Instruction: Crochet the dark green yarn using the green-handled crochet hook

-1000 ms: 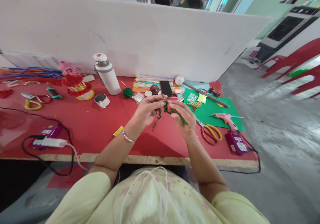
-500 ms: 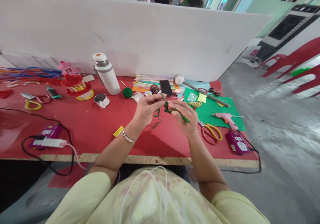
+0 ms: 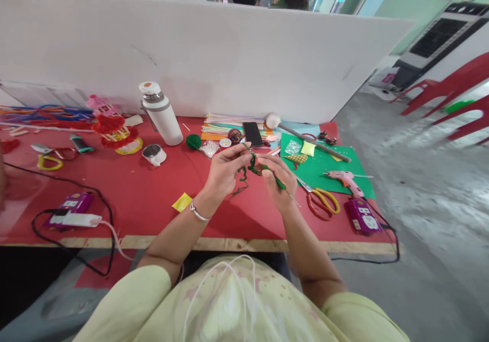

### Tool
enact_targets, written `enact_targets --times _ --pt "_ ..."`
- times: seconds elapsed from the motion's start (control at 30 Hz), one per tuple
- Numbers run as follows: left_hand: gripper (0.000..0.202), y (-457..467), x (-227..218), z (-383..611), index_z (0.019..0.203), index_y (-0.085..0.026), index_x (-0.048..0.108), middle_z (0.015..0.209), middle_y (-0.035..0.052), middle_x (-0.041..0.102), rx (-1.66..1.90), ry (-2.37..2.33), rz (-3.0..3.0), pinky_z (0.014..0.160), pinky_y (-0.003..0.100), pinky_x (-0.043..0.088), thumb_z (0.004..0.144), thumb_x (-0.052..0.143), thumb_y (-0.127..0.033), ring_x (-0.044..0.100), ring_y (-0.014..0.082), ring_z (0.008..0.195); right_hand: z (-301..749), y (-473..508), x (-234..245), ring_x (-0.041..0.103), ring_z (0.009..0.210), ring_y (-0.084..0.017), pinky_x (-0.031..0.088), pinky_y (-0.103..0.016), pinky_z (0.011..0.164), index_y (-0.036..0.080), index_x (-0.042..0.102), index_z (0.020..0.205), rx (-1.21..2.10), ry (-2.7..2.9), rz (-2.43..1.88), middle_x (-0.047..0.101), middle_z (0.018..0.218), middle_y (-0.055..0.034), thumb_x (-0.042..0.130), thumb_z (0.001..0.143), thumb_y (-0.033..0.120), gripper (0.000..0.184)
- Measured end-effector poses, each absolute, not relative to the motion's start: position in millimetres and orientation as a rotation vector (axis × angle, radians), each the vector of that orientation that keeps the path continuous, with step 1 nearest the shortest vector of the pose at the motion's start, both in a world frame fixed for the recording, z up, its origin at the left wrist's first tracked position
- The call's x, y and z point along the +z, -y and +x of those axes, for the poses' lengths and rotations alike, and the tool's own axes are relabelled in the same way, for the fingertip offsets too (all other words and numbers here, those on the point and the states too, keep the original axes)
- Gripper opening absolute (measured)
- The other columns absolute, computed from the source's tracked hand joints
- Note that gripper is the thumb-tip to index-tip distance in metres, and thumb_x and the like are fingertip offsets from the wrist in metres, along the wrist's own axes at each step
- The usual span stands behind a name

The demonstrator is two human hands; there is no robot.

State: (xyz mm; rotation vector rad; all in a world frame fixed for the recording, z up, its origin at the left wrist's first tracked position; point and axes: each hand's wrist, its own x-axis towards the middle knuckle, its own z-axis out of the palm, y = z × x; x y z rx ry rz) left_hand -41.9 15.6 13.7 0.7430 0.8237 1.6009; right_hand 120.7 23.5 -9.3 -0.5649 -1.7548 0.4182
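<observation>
Above the middle of the red table, my left hand [image 3: 227, 166] pinches dark green yarn [image 3: 252, 162] between thumb and fingers. A loose, curly tail of it dangles below that hand. My right hand [image 3: 280, 181] is closed round a crochet hook [image 3: 280, 183] with a green handle; its thin metal end sticks out toward my wrist. The hook's working tip is at the yarn, too small to make out. A green yarn ball [image 3: 193, 141] lies behind my left hand, beside a bag of white beads [image 3: 210, 148].
Yellow-and-red-handled scissors [image 3: 321, 203], a pink glue gun [image 3: 347, 180] and a purple power box [image 3: 361, 217] lie at right. A white flask [image 3: 162, 118] and metal cup [image 3: 154, 154] stand left. A black phone [image 3: 252, 134] lies behind my hands. A white panel [image 3: 214, 57] borders the back.
My right hand has shifted slightly left and down, tilting the hook more steeply. My left hand still holds the yarn at nearly the same place. Something skin-coloured has appeared at the far left edge.
</observation>
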Motion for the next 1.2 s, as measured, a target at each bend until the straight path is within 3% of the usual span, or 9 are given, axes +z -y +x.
enact_targets --times 0.27,0.67,0.9,1.0,1.1,1.2 --pt "0.039 -12.7 16.8 -37.0 0.101 -0.022 0.085 0.078 -0.0023 0.071 1.633 -0.810 0.748 0.055 0.016 0.042 0.064 0.096 -0.024 0.056 0.0037 0.063 117.2 -17.8 -10.2 0.075 0.116 -0.025 0.067 -0.041 0.092 0.027 0.074 0.126 0.358 1.713 -0.590 0.077 0.126 -0.0104 0.056 0.105 0.028 0.028" --pt "0.033 -13.3 11.2 -34.7 0.097 -0.024 0.085 0.076 -0.0030 0.069 1.756 -0.901 0.793 0.061 0.020 0.047 0.065 0.093 -0.023 0.056 0.0055 0.065 114.3 -14.4 -5.1 0.074 0.120 -0.026 0.064 -0.045 0.100 0.025 0.076 0.119 0.472 1.683 -0.635 0.079 0.123 -0.0102 0.049 0.107 0.030 0.030" --pt "0.035 -13.5 13.5 -40.8 0.098 -0.021 0.086 0.077 -0.0015 0.068 1.617 -0.836 0.819 0.057 0.020 0.043 0.064 0.094 -0.025 0.054 0.0061 0.063 118.9 -25.0 -12.0 0.076 0.108 -0.025 0.066 -0.039 0.085 0.024 0.080 0.110 0.626 1.600 -0.618 0.079 0.114 -0.0099 0.051 0.107 0.035 0.031" --pt "0.034 -14.7 10.3 -40.9 0.100 -0.023 0.086 0.077 -0.0019 0.068 1.660 -0.908 0.930 0.062 0.021 0.046 0.066 0.091 -0.023 0.056 0.0078 0.067 119.8 -27.0 -11.5 0.075 0.102 -0.023 0.065 -0.036 0.077 0.025 0.080 0.108 0.638 1.612 -0.620 0.077 0.111 -0.0092 0.054 0.106 0.033 0.028" --pt "0.032 -16.5 5.0 -38.2 0.102 -0.024 0.085 0.078 -0.0022 0.070 1.744 -1.020 0.998 0.066 0.023 0.049 0.070 0.088 -0.023 0.059 0.0098 0.071 116.7 -25.3 -13.5 0.074 0.105 -0.023 0.065 -0.039 0.087 0.026 0.078 0.118 0.482 1.701 -0.646 0.075 0.116 -0.0100 0.059 0.104 0.031 0.023" --pt "0.024 -17.5 0.9 -34.0 0.098 -0.024 0.085 0.078 -0.0021 0.071 1.794 -1.051 0.969 0.064 0.023 0.049 0.074 0.085 -0.024 0.060 0.0103 0.070 109.1 -22.9 -20.8 0.072 0.115 -0.024 0.063 -0.042 0.100 0.029 0.072 0.132 0.266 1.775 -0.631 0.074 0.124 -0.0108 0.064 0.102 0.027 0.031"
